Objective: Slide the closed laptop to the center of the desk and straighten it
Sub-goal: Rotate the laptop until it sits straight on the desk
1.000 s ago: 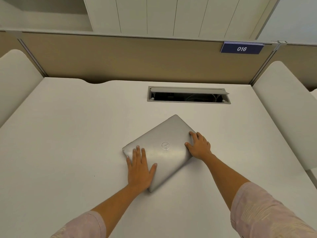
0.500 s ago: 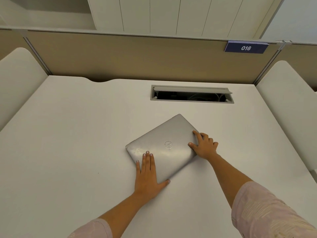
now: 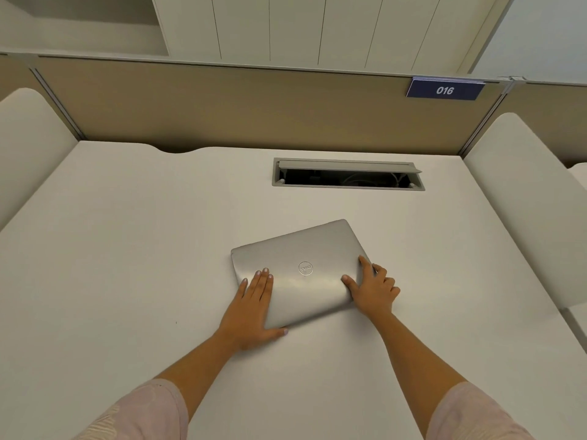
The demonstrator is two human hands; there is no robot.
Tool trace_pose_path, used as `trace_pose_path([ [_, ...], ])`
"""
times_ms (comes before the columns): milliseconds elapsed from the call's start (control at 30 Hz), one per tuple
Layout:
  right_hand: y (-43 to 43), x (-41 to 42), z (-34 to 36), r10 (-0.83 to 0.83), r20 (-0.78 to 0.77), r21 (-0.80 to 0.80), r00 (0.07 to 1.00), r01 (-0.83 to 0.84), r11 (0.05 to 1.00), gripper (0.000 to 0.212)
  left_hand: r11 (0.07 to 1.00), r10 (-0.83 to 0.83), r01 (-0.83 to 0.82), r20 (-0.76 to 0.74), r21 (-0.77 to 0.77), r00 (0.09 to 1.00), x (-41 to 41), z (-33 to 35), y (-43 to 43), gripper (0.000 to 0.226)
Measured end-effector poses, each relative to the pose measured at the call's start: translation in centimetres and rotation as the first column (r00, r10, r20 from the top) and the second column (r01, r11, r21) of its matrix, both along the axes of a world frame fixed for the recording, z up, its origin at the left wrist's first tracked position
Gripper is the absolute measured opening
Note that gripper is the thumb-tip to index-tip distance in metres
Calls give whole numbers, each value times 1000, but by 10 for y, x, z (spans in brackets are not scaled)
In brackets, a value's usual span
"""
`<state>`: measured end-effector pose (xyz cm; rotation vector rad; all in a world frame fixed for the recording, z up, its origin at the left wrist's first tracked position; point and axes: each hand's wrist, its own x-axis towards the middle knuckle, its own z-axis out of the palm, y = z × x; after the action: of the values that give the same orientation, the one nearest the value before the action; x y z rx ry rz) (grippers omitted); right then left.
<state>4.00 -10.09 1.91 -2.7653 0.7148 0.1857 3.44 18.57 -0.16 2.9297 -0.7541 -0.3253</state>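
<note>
Head view: one tilted laptop (image 3: 305, 249); left hand (image 3: 251, 309), right hand (image 3: 373, 289) touch it.

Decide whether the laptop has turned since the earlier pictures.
Yes. The laptop has turned clockwise; its far edge now lies closer to parallel with the cable slot.

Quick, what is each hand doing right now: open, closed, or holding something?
Left hand: open, straight fingers pressing flat on the laptop lid.
Right hand: fingers curled, gripping the laptop's right edge.
</note>
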Motion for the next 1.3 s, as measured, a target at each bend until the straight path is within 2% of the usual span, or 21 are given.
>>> trace_pose_path([
  [200, 23, -17, -4, -92, 30, -39, 995, 93, 995, 68, 988, -139, 136, 38, 71, 990, 25, 8, 19, 121],
  [300, 36, -23, -7, -151, 66, 16, 986, 151, 988, 68, 977, -189, 183, 52, 111, 981, 37, 14, 30, 121],
  [500, 51, -31, -16, -181, 132, 43, 975, 177, 983, 67, 966, -177, 159, 76, 203, 981, 55, 20, 47, 120],
  [633, 52, -32, -19, -53, 133, -72, 990, 63, 995, 63, 976, -126, 110, 78, 188, 989, 54, 17, 51, 118],
  [733, 49, -34, -24, 173, 138, -107, 975, -158, 982, 60, 984, -104, 93, 68, 149, 992, 48, 13, 49, 115],
  [833, 46, -35, -29, 437, 158, -67, 886, -432, 899, 63, 995, -77, 74, 40, 74, 996, 41, 10, 43, 112],
  [900, 44, -36, -32, 550, 157, -89, 820, -543, 835, 68, 996, -77, 76, 28, 46, 997, 36, 7, 35, 107],
  [1100, 35, -31, -33, 629, 133, -124, 766, -616, 778, 74, 998, -64, 64, 37, 4, 997, 28, 7, 12, 102],
  [1300, 28, -19, -33, 675, 57, -143, 736, -663, 735, 75, 997, -66, 65, 32, 35, 997, 35, 3, 10, 103],
])
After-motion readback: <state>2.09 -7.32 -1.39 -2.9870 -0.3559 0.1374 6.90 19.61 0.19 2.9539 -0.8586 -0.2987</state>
